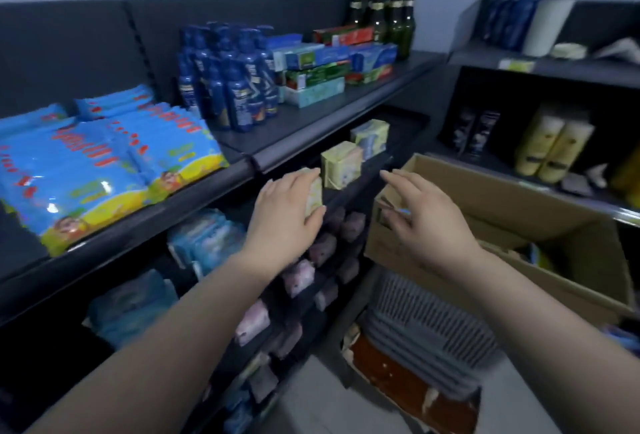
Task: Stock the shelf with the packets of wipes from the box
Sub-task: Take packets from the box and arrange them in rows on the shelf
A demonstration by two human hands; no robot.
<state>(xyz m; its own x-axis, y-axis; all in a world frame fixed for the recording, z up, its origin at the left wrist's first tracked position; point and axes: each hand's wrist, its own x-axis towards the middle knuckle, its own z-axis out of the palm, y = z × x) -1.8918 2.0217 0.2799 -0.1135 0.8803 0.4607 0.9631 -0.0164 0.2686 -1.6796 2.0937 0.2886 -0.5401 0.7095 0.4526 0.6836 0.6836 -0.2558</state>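
My left hand point(284, 215) grips a small pale yellow-green packet of wipes point(314, 196) at the front of the second shelf point(349, 191). Two matching packets stand upright on that shelf just beyond it, one point(341, 165) close to my fingers and another point(370, 134) further back. My right hand point(422, 219) hovers with fingers apart and holds nothing, in front of the near corner of the open cardboard box point(502, 225). The box's inside is mostly dark; a bit of yellow and blue shows at its right.
Blue wipe packs point(104, 160), blue bottles point(228, 80), toothpaste boxes point(322, 70) and dark green bottles point(384, 14) fill the top shelf. Pink and blue packets fill lower shelves. Grey baskets point(426, 333) stack under the box. A second shelf unit point(547, 66) stands at right.
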